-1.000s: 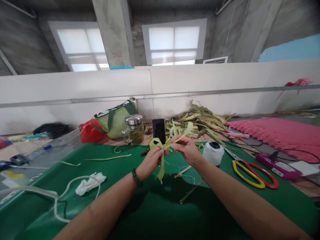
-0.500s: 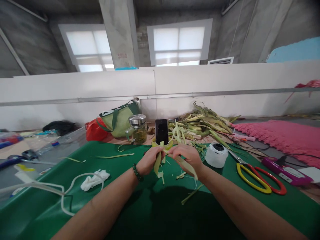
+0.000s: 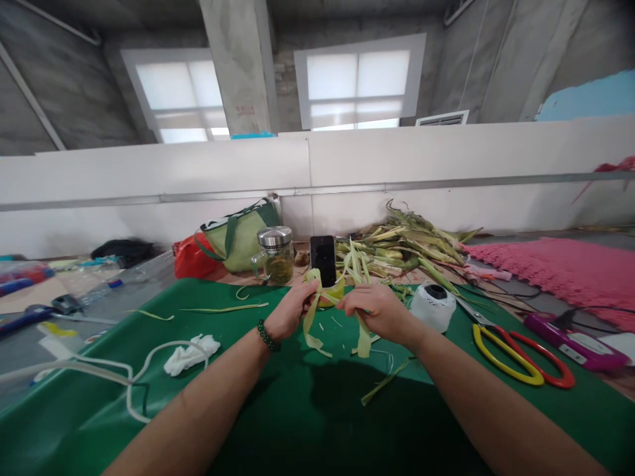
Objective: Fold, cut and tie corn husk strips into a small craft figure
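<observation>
My left hand (image 3: 292, 311), with a green bead bracelet at the wrist, pinches a pale green corn husk strip (image 3: 311, 327). My right hand (image 3: 380, 311) is closed on another part of the husk, and a wide husk end (image 3: 364, 338) hangs below its fingers. Between the hands the husk crosses in a narrow band; whether it is one piece or several joined, I cannot tell. Just beyond the hands a dark phone (image 3: 323, 260) stands upright in a yellow-green holder (image 3: 333, 291). Husk scraps lie on the green mat (image 3: 297, 410) below.
Right of my hands are a white thread spool (image 3: 432, 309) and red-and-yellow scissors (image 3: 516, 357). A husk pile (image 3: 411, 241) lies behind. On the left are a glass jar (image 3: 276, 261), crumpled tissue (image 3: 191, 355) and a white cable (image 3: 133, 380). A purple device (image 3: 575, 342) sits far right.
My hands have moved apart, the right one shifting slightly rightward. The husk between them is stretched longer, and its hanging ends have changed position.
</observation>
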Available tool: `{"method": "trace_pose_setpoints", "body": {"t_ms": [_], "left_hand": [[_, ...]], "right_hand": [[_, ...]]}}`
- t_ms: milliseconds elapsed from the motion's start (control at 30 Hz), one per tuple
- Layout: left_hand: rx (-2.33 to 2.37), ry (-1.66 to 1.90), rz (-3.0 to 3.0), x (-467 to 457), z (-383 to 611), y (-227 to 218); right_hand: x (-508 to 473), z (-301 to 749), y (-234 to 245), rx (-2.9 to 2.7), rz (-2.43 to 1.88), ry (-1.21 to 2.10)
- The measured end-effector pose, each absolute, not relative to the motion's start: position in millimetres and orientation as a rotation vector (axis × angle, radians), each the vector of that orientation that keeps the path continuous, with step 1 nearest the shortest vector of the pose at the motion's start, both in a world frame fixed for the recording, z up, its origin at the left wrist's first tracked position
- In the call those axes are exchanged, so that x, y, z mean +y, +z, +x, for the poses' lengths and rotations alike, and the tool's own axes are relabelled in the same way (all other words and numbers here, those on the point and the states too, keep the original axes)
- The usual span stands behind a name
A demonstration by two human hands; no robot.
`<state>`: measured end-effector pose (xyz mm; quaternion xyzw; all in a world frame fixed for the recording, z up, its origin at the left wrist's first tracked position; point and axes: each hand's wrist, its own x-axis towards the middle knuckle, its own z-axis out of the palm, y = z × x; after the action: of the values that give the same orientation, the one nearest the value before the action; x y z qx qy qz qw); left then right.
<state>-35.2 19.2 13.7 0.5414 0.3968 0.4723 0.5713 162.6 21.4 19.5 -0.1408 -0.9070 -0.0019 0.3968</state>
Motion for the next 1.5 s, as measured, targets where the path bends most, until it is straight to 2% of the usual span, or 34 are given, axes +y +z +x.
{"method": "trace_pose_setpoints", "body": {"t_ms": [133,233,333,467,767,967,1200,1300,1500], "left_hand": [[0.993,1.111,1.484,14,-34,20],[1.043,1.104,1.686,12,-32,23],[1.129,1.089,1.836,12,-31,21],[1.217,1.040,1.942,13,-27,16],[1.195,0.987,1.912,13,-23,10],[1.170,0.926,1.999,10,-19,4],[1.109,0.987,1.828,8,-9,-4],[1.082,0.974,1.640,8,-10,0],[0.953,1.035,1.419,4,-13,9]], "right_hand": [[31,168,20,-2.277,-0.504,0.478],[41,174,23,-2.001,-0.699,0.889],[45,175,25,-1.772,-0.834,0.974],[40,164,19,-1.981,-0.930,1.082],[41,164,18,-2.116,-0.977,1.107],[33,153,15,-1.975,-1.009,0.603],[22,144,7,-1.949,-1.060,0.239],[24,147,8,-1.873,-1.053,0.292],[28,148,13,-1.541,-1.052,0.813]]}}
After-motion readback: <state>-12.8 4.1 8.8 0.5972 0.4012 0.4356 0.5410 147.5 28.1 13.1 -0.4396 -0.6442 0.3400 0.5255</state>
